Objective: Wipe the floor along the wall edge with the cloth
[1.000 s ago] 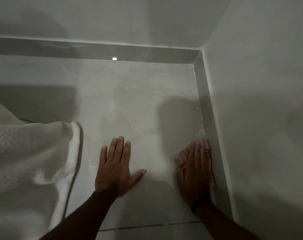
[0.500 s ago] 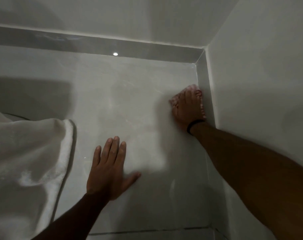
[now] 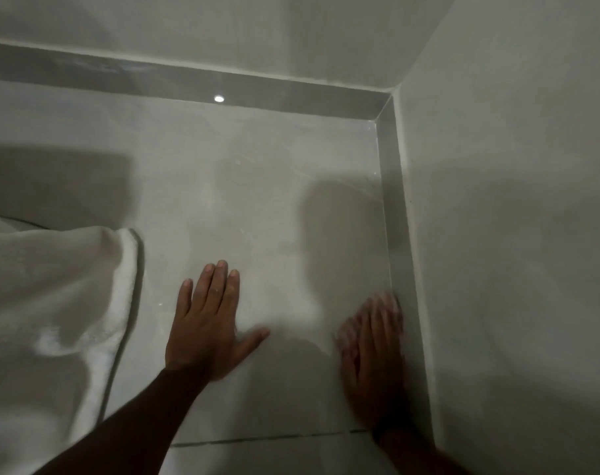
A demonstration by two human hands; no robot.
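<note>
Pressing against the floor (image 3: pixel 257 186), the cloth (image 3: pixel 393 305) is being pinned, blurred, beside the right wall's skirting (image 3: pixel 394 214) under the flattened right hand (image 3: pixel 372 351); the left hand (image 3: pixel 206 323) is being rested splayed, empty.

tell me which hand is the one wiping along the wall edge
The right hand: it is motion-blurred, pressed down beside the baseboard of the right wall. The left hand lies sharp, flat and bare on the open floor tile, fingers spread.
</note>
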